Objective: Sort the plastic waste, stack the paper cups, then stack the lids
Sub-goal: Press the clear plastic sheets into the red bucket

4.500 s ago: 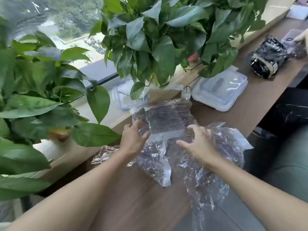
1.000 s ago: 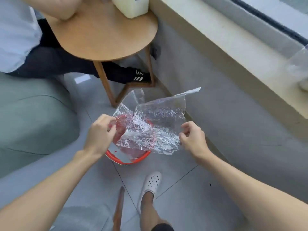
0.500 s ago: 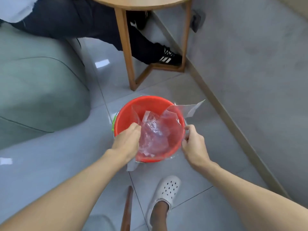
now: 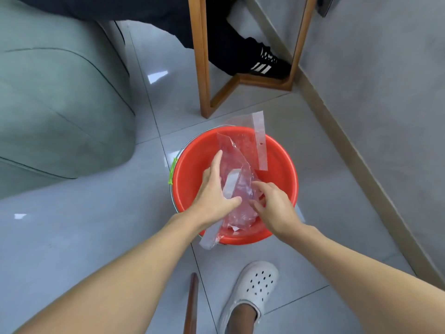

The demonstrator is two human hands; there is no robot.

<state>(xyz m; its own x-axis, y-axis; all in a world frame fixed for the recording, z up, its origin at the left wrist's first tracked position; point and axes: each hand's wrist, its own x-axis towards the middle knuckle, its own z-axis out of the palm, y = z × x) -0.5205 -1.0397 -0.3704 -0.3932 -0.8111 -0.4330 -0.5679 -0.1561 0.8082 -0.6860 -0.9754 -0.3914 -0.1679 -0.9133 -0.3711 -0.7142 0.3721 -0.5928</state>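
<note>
Left hand [image 4: 213,195] lies flat with straight fingers on the clear plastic bags [image 4: 238,155], pressing them down. The right hand [image 4: 273,206] is close beside it, fingers bent onto the same plastic; whether it pinches or only pushes cannot be told. Both hands are inside the red bucket [image 4: 286,169], near together. Half a second ago they held the plastic at the rim, one on each side, and a second ago it was spread in the air above. The plastic now sits in the bucket, though a long strip [image 4: 260,141] stands above the far rim and another end hangs over the near rim. Judgement: the plastic-waste step is nearly closed; the loose ends may need tucking in. No cups or lids are in view, so both stacking steps remain. Around the bucket: grey tiled floor, a green sofa [image 4: 60,104] to the left, wooden table legs [image 4: 199,56] beyond, and the person's white shoe [image 4: 255,285] below.
</note>
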